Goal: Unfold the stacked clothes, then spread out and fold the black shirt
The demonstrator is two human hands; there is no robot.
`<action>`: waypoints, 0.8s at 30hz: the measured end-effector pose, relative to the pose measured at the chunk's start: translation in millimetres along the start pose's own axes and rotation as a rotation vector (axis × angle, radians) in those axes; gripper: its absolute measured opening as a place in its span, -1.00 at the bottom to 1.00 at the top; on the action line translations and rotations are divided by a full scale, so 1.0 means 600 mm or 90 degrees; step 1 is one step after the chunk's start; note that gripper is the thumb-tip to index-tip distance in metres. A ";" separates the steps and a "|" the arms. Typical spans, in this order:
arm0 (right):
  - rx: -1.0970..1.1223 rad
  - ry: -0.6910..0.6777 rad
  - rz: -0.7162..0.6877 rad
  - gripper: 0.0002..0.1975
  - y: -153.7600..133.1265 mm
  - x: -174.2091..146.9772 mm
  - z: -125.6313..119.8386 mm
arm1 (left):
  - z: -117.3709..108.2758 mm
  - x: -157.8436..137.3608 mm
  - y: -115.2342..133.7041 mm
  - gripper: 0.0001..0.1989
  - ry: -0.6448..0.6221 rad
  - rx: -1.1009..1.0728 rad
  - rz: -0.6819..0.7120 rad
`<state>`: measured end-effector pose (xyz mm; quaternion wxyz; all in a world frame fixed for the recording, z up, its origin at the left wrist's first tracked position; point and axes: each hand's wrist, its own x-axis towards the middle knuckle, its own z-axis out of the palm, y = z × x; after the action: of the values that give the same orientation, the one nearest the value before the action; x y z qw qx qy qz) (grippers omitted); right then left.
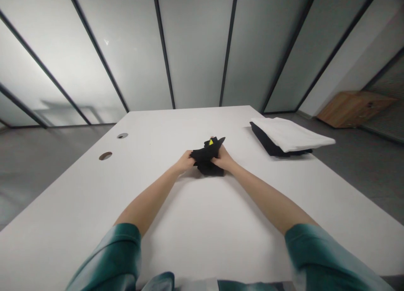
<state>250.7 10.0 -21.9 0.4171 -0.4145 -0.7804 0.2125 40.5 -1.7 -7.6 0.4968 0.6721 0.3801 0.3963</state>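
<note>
A crumpled black cloth with a small yellow patch is bunched up at the middle of the white table. My left hand grips its left side, fingers partly hidden behind the fabric. On the right side, my right hand is closed on the same cloth, its thumb toward the front. The lower edge of the cloth hangs down to the tabletop or close above it. What kind of cloth item it is, I cannot make out.
At the table's right lies a white folded cloth on top of a black cloth. Two round holes, one open and one with a grey cover, are at the left edge. A wooden box stands on the floor beyond.
</note>
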 end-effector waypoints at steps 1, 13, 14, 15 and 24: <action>0.042 -0.023 -0.001 -0.54 -0.003 -0.003 -0.004 | 0.002 -0.004 0.001 -0.84 -0.026 0.023 0.007; -0.202 0.413 -0.002 -0.76 0.002 0.017 -0.090 | -0.057 -0.019 0.033 -0.80 0.416 0.674 0.197; -0.208 0.436 -0.060 -0.74 0.002 0.016 -0.091 | -0.060 -0.021 0.036 -0.81 0.426 0.691 0.212; -0.218 0.436 -0.111 -0.74 0.003 0.012 -0.092 | -0.061 -0.023 0.037 -0.82 0.402 0.707 0.231; -0.158 0.566 0.133 -0.73 0.093 -0.026 -0.147 | -0.012 -0.024 0.023 -0.64 0.026 0.691 0.122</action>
<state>354.9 27.2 -17.5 0.6344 -0.5885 -0.4995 -0.0397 30.0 -15.1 5.2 0.0328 0.8555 0.4765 0.1998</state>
